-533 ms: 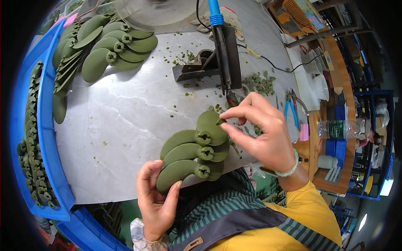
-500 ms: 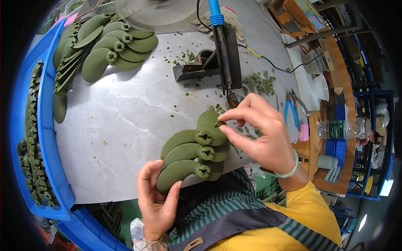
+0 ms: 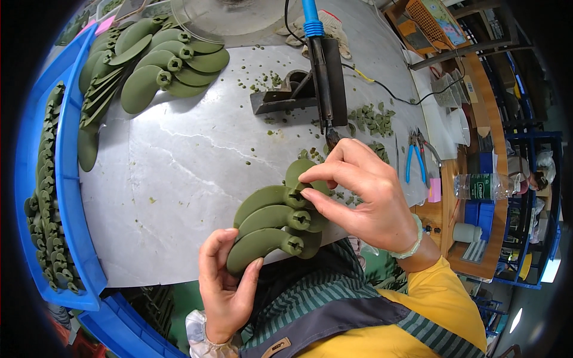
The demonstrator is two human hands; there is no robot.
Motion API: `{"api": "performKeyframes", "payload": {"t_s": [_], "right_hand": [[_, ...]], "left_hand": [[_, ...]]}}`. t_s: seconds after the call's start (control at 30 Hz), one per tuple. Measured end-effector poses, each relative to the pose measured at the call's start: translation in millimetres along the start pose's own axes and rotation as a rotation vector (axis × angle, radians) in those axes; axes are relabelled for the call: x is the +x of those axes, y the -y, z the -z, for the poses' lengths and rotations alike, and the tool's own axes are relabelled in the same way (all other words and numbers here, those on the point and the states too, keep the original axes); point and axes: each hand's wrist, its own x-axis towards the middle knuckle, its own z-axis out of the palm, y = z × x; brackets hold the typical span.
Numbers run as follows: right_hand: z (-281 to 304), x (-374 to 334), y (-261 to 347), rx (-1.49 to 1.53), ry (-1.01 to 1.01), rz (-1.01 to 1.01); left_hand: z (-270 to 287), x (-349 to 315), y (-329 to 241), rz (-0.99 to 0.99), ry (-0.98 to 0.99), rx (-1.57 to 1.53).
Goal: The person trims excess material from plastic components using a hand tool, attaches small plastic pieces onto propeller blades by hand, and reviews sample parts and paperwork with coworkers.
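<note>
My left hand (image 3: 225, 286) is closed on the lower left edge of a stack of several green plastic propellers (image 3: 262, 216), gripping the lowest blades between thumb and fingers. The propellers overlap, their notched round hubs lined up one above another. My right hand (image 3: 373, 206) pinches at the topmost hub, thumb and forefinger together. Between those fingertips sits a small green piece (image 3: 303, 185), mostly hidden. Just beyond my right hand, the dark tip of a soldering iron (image 3: 323, 83) with a blue handle points down, resting at a black metal stand (image 3: 283, 100).
More green propellers (image 3: 143, 86) lie fanned out at the far left. A blue bin (image 3: 68, 179) holds several small green parts (image 3: 45, 209). Green scraps (image 3: 373, 119) and blue-handled pliers (image 3: 412, 158) lie to the right. A work glove (image 3: 331, 30) is behind the iron.
My right hand has moved slightly left and down, bringing its pinched fingertips from the top blade onto the topmost hub. My left hand keeps its grip on the propellers.
</note>
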Motion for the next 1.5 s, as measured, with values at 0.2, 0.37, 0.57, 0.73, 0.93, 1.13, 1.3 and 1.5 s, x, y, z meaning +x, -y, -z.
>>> {"api": "performKeyframes", "payload": {"t_s": [0.2, 0.37, 0.57, 0.73, 0.93, 1.13, 1.3, 1.5], "right_hand": [[4, -2, -1, -0.02, -0.016, 0.035], [37, -27, -21, -0.024, -0.184, -0.27], [27, -65, -80, -0.187, -0.112, -0.363], [10, -81, -106, -0.315, -0.129, -0.234], [11, -83, -108, -0.275, -0.172, -0.24], [21, -79, -102, -0.172, -0.053, -0.221], [16, -73, -97, -0.325, 0.008, -0.214], [5, -69, -92, -0.229, -0.011, -0.281]], "left_hand": [[1, -2, 2, 0.004, -0.003, -0.005], [8, -8, 3, 0.012, -0.121, -0.055], [18, -13, 4, 0.047, -0.219, -0.048], [19, -16, 5, 0.044, -0.245, -0.036], [16, -15, 3, 0.077, -0.256, -0.103], [18, -12, 1, 0.09, -0.247, -0.137], [21, -11, 1, 0.106, -0.248, -0.215], [23, -10, 1, 0.101, -0.264, -0.234]]}}
